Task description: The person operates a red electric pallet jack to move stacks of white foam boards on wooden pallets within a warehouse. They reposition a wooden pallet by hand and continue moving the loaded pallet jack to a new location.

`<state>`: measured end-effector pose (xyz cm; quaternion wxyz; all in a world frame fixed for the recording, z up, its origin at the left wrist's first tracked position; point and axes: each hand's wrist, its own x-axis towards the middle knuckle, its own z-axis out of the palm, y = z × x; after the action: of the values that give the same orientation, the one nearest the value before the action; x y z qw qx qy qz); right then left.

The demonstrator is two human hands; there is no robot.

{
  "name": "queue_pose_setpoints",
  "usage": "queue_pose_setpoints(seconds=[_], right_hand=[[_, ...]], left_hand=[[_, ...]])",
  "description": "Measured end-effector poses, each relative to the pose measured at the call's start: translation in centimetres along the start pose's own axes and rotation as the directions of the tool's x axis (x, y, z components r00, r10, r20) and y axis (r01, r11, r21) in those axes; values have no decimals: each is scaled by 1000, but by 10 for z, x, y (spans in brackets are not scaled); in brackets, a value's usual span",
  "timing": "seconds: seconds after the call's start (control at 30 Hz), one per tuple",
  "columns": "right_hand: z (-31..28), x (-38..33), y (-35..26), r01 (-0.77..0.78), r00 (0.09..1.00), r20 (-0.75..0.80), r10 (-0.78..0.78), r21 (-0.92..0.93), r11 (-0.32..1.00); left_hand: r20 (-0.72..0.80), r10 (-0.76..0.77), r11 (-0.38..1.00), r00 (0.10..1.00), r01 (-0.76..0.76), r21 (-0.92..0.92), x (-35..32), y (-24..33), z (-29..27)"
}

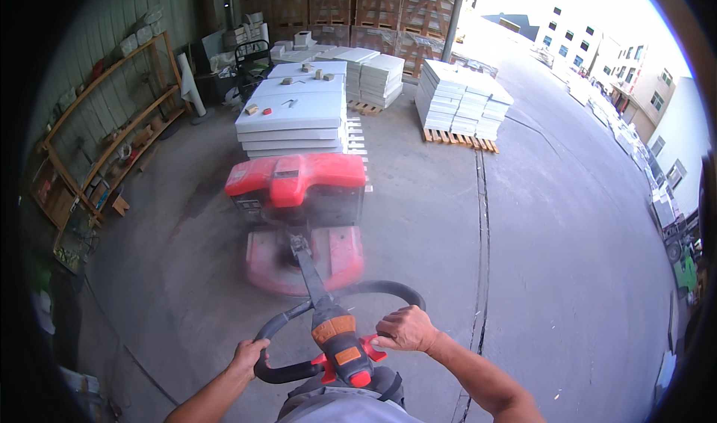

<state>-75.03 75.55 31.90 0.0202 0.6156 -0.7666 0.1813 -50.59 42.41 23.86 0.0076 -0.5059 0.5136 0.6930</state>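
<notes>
**yardwatcher:** Concrete floor (448, 221) everywhere in the head view, kind of an open yard next to a shed. Wooden rack (112, 131) along the left wall with odds and ends on it, brown crates (358, 8) stacked at the back, pale buildings (620, 57) out on the right.

**pallet_pete:** And the hands?

**yardwatcher:** Both on the looped black tiller handle (340, 333) of a red pallet truck (299, 191). Left hand (248, 357) has its fingers clamped round the lower left of the loop. Right hand (407, 329) sits on the right side by the red control paddles, fingers curled together over the grip.

**pallet_pete:** Where's the truck itself?

**yardwatcher:** Right ahead of the person, centre frame, tiller shaft slanting back toward them. Its nose is touching or just beside a stack of grey-white panels (295, 116); can't tell whether the forks are under it. Small blocks lie on top of that stack. Two more panel stacks (463, 102) sit on wooden pallets further back and right, well apart from the truck.
</notes>
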Motion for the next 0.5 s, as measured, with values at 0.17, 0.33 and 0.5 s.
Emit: queue_pose_setpoints(seconds=[0.17, 0.33, 0.5], right_hand=[[4, 6, 38, 22, 999, 46, -20, -28, 999], [8, 13, 79, 89, 994, 61, -88, -12, 996], [3, 34, 111, 196, 980, 36, -198, 67, 978]], left_hand=[[3, 2, 998, 1000, -2, -61, 15, -3, 25], [-34, 7, 992, 999, -11, -126, 33, -10, 50], [-69, 24, 992, 997, -32, -123, 50, -2, 64]])
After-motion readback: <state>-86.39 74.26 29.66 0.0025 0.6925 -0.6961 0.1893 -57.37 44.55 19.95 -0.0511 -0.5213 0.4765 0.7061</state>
